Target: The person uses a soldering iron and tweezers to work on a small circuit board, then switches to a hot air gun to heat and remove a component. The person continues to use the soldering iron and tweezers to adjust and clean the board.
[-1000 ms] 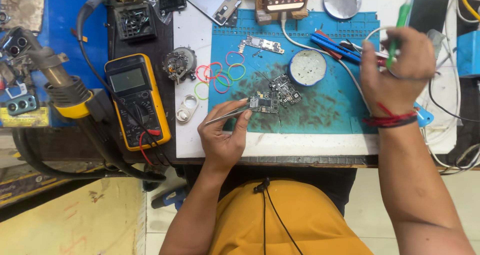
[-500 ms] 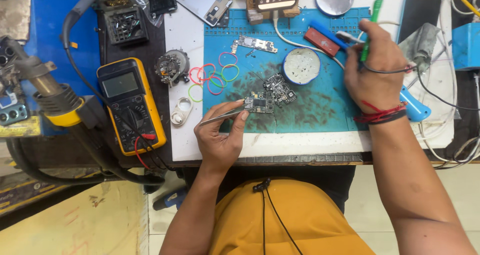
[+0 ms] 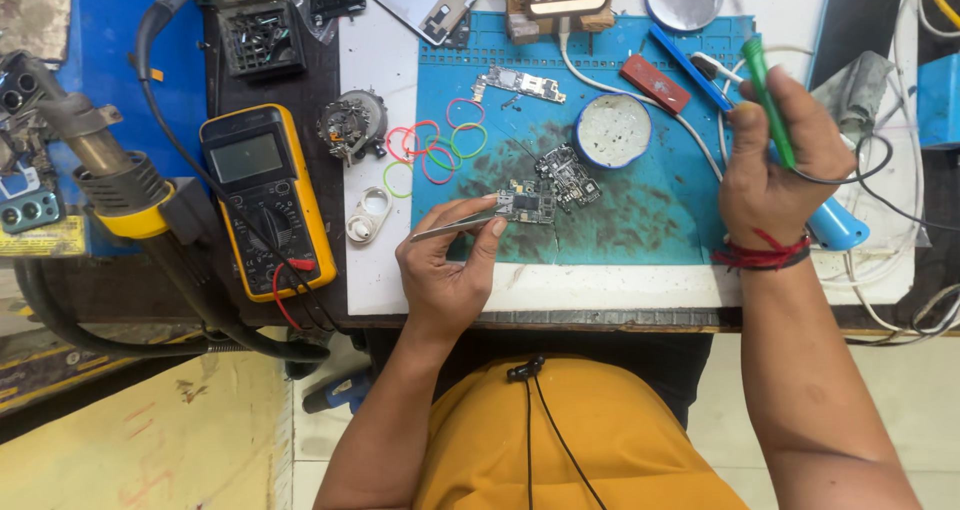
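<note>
Two hands worked: the left hand [image 3: 447,270] pinched tweezers [image 3: 455,227] on a circuit board [image 3: 527,203]. The right hand [image 3: 775,165] was clenched around a green tool [image 3: 768,95]; a loosened pinch could let the board skid.

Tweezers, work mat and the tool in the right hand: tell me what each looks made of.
Tweezers in the left hand: bare metal, going by the silvery sheen and thin, stiff arms.
Work mat: probably silicone or rubber; matte blue, moulded ridges along the top edge, dark smudges.
Green-handled tool in the right hand: handle looks like glossy plastic; its tip is hidden.
</note>
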